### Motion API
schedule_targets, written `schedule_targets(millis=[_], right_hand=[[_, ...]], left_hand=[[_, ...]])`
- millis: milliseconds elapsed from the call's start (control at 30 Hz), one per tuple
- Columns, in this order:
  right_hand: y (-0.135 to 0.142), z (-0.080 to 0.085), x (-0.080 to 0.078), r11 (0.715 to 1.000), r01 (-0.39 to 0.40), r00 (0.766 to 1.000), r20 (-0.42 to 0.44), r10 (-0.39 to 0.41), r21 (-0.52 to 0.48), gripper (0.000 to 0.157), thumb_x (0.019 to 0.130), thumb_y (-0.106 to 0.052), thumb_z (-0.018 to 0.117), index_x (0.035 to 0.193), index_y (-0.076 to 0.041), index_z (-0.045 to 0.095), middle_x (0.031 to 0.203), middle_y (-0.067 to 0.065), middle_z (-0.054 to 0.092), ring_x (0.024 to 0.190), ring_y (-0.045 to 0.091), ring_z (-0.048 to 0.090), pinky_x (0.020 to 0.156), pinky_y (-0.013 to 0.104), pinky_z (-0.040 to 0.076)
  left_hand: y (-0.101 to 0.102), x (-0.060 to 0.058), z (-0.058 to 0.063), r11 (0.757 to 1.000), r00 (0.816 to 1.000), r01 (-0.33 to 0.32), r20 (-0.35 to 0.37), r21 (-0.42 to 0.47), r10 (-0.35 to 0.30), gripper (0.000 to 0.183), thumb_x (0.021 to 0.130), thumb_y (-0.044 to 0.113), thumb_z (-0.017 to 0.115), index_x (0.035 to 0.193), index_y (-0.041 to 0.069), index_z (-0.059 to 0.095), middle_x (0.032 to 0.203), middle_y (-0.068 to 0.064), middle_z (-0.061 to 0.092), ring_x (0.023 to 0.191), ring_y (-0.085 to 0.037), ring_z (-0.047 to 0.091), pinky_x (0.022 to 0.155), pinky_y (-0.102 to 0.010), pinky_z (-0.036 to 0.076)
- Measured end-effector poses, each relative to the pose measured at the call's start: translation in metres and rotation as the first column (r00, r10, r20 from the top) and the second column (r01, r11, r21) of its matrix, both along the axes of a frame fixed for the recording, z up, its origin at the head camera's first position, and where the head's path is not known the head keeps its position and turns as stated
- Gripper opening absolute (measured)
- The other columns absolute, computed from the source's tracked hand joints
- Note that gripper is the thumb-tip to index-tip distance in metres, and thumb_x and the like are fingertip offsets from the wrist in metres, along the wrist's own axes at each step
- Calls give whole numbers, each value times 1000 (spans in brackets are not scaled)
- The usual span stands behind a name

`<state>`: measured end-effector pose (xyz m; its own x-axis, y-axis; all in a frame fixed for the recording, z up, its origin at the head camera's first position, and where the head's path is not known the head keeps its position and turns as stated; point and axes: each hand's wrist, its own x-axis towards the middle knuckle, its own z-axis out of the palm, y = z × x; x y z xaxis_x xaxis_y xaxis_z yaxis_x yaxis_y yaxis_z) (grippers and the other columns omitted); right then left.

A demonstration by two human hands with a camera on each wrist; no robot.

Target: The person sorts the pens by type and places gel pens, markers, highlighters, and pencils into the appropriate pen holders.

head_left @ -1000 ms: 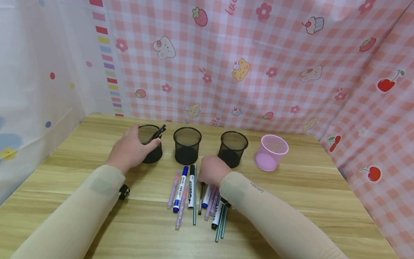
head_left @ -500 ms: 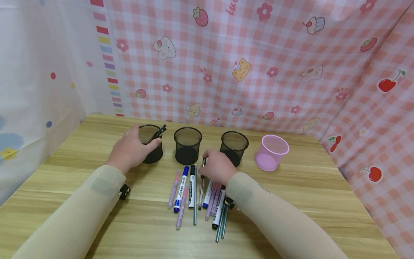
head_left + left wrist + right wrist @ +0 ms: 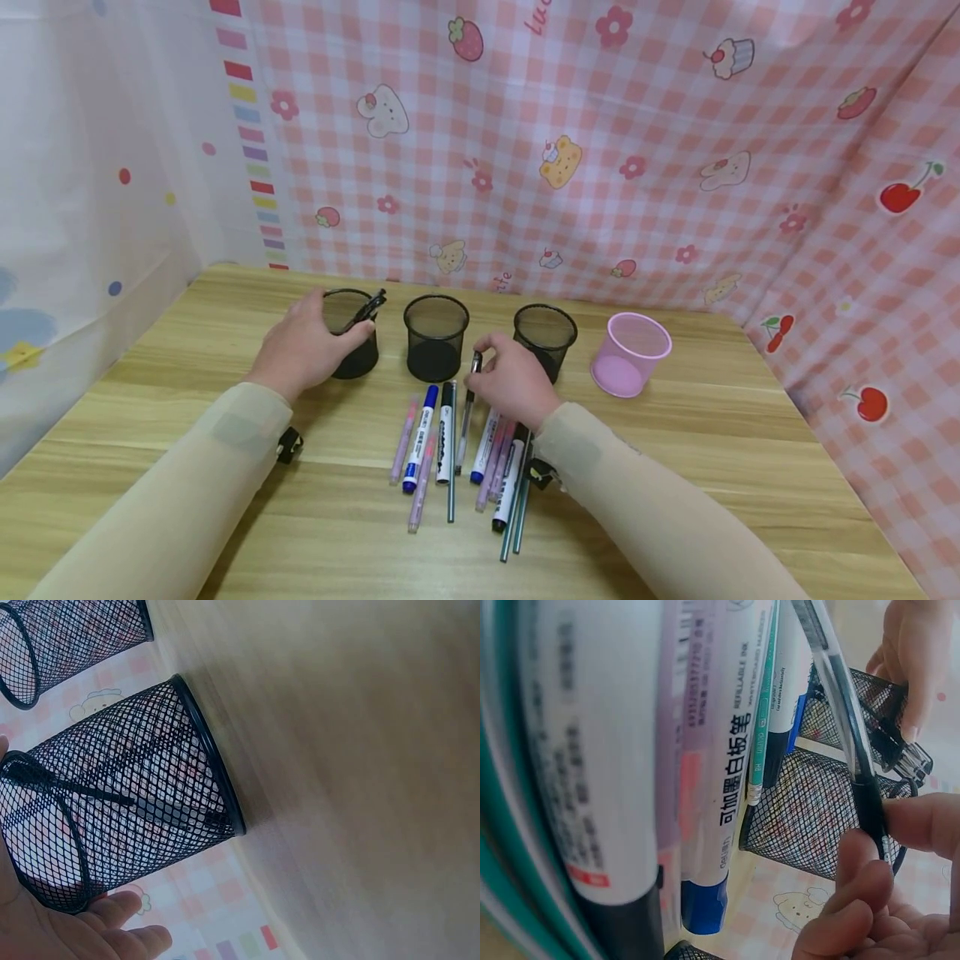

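My left hand (image 3: 303, 348) grips the leftmost black mesh pen cup (image 3: 356, 360) at its rim, the thumb along the near side. A black pen (image 3: 367, 308) leans inside this cup and sticks out over the rim; in the left wrist view its shaft (image 3: 112, 796) shows through the mesh. Between thumb and fingers my right hand (image 3: 517, 385) pinches a clear-barrelled pen with a black grip (image 3: 466, 421). That pen slants over the table, its lower end between a pencil (image 3: 452, 492) and a blue-capped whiteboard marker (image 3: 480, 467).
Two more black mesh cups (image 3: 433, 360) (image 3: 545, 327) and a pink cup (image 3: 628, 363) stand in a row to the right. Purple highlighters (image 3: 420, 487), blue and black whiteboard markers (image 3: 445, 442) and teal pencils (image 3: 507, 537) lie in front. A checked cloth (image 3: 480, 150) hangs behind.
My right hand has picked up the clear pen from among the others, raising its upper end and drawing back slightly to the right. The left hand stays on the cup.
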<state>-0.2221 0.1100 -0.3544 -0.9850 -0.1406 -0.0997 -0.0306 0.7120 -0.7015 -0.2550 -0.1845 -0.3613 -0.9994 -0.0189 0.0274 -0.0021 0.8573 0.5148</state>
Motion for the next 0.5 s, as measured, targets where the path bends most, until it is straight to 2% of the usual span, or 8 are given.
schedule_targets(millis=[167, 333, 500], right_hand=[[2, 1, 2, 998, 11, 999, -44, -14, -61, 41, 95, -21, 76, 134, -18, 61, 84, 3, 65, 59, 15, 53, 53, 30, 46], [3, 1, 3, 986, 3, 998, -64, -14, -165, 38, 97, -18, 75, 131, -18, 61, 80, 2, 62, 54, 14, 46, 51, 28, 43], [5, 1, 3, 974, -10, 993, -115, -16, -224, 38, 96, -16, 75, 131, -16, 61, 78, 1, 64, 53, 13, 47, 50, 28, 43]], left_hand=[[0, 0, 1, 1000, 1000, 0, -1, 3, 0, 118, 93, 83, 47, 167, -1, 11, 168, -34, 24, 151, -58, 30, 119, -74, 29], [0, 1, 1, 1000, 1000, -1, -2, 4, 1, 119, 93, 84, 47, 167, -1, 11, 168, -34, 25, 150, -58, 31, 119, -74, 30], [0, 0, 0, 1000, 1000, -2, -2, 6, 2, 120, 92, 85, 46, 168, -1, 10, 168, -34, 25, 150, -58, 31, 118, -74, 31]])
